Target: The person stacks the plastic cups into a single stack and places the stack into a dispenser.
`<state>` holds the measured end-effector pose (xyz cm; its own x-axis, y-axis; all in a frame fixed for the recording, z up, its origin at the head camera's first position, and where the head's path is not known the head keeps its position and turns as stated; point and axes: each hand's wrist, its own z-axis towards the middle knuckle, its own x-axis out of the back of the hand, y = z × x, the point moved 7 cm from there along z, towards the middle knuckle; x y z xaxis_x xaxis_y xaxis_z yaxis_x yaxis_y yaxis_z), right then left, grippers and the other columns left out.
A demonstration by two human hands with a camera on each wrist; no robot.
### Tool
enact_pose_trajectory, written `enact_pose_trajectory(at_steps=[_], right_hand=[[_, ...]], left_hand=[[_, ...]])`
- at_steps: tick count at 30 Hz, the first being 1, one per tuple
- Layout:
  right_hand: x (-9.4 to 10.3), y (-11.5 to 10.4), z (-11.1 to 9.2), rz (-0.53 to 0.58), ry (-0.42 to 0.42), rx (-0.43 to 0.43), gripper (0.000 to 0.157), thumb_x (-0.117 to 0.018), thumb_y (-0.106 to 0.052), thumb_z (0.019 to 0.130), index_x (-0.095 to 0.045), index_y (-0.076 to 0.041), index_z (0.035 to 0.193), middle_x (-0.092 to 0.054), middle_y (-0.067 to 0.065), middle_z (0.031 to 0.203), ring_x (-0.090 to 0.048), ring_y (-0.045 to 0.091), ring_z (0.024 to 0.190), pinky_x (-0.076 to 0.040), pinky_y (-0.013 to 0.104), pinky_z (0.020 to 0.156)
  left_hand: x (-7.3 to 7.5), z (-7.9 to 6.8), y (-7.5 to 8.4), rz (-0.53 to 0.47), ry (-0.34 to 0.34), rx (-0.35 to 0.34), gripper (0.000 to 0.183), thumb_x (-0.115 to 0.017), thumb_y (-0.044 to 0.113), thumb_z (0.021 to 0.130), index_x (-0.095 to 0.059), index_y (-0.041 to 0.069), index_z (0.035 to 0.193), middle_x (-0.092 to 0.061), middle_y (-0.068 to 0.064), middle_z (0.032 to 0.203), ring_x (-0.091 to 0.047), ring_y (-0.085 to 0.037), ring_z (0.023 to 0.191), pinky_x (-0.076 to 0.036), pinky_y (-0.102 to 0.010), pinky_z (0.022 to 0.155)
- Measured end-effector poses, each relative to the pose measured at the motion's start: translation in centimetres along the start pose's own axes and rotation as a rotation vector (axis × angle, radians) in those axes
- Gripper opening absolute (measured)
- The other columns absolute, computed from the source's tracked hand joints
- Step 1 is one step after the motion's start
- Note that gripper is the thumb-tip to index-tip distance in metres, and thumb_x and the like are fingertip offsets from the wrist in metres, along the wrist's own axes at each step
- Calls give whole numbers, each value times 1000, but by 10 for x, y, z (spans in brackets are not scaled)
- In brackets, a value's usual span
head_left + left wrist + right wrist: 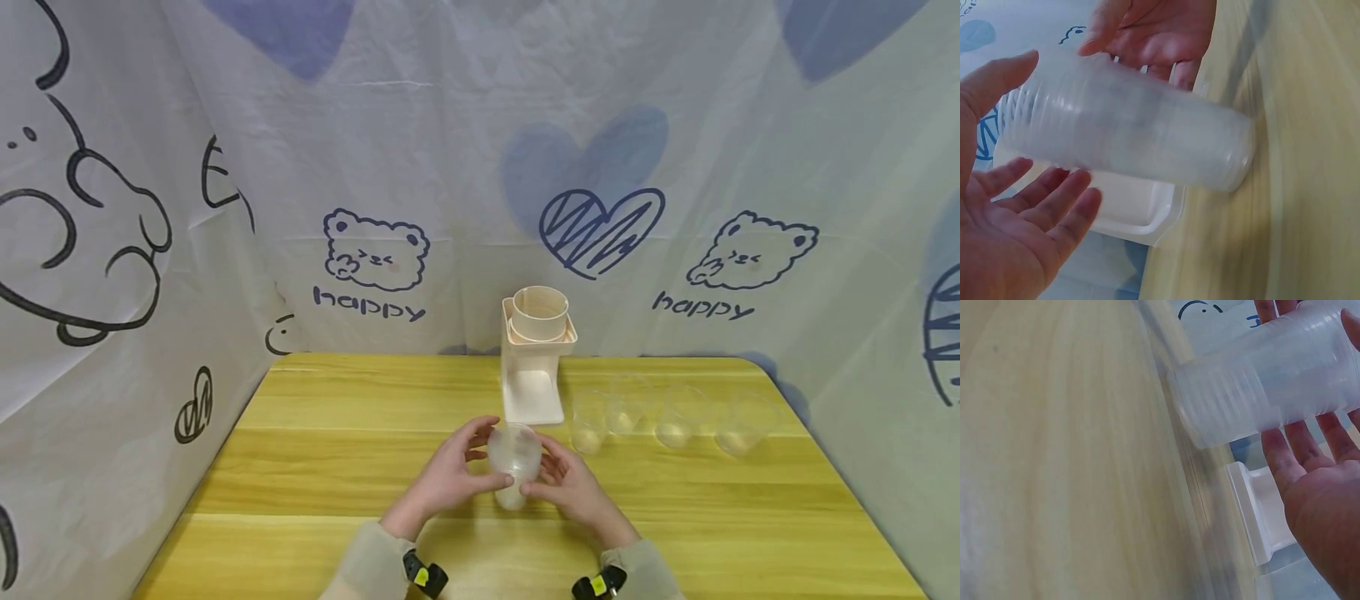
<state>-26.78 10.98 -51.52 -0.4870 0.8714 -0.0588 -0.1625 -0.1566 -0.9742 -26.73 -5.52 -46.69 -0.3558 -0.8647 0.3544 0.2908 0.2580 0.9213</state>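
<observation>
Left hand point(453, 473): curving loosely round the cup stack point(514, 452), thumb and fingers spreading wide.
Right hand point(573, 487): holding its opposite side, fingertips touching the plastic.
Cup stack: staying roughly upright between both hands, near the cream holder point(532, 396).

A pale backdrop point(465, 167), probably cloth, printed with hearts point(602, 233) and bears point(377, 252), hangs behind a yellow table point(337, 467).
</observation>
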Motion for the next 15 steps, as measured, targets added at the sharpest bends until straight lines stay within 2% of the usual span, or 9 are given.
enact_pose_trajectory(at_steps=[4, 9, 12, 15], right_hand=[[-1, -1, -1, -12, -9, 26, 75, -74, -1, 86, -32, 4, 149, -38, 28, 146, -52, 19, 124, -43, 32, 104], [1, -2, -2, -33, 24, 18, 74, -75, 2, 84, -35, 4, 146, -41, 24, 144, -51, 18, 123, -44, 35, 103], [3, -3, -3, -49, 59, -9, 72, -76, 2, 82, -35, 6, 142, -42, 25, 142, -51, 16, 122, -45, 35, 103], [4, -5, -5, -63, 77, -33, 70, -77, 0, 82, -36, 7, 139, -42, 26, 142, -50, 15, 122, -44, 34, 103]], left_hand=[[-1, 0, -1, -50, 44, -5, 79, -85, 11, 77, -43, 3, 143, -52, -16, 134, -53, -33, 120, -46, -47, 101], [-4, -1, 3, -79, 43, 7, 78, -84, 2, 75, -42, -4, 141, -49, -22, 136, -52, -40, 120, -44, -52, 101], [-7, 0, 5, -84, 33, 17, 76, -83, 1, 76, -43, -5, 140, -48, -24, 137, -51, -41, 120, -44, -53, 101], [-9, 1, 2, -78, 33, 26, 74, -84, 4, 77, -46, -1, 140, -48, -20, 139, -51, -38, 121, -45, -51, 101]])
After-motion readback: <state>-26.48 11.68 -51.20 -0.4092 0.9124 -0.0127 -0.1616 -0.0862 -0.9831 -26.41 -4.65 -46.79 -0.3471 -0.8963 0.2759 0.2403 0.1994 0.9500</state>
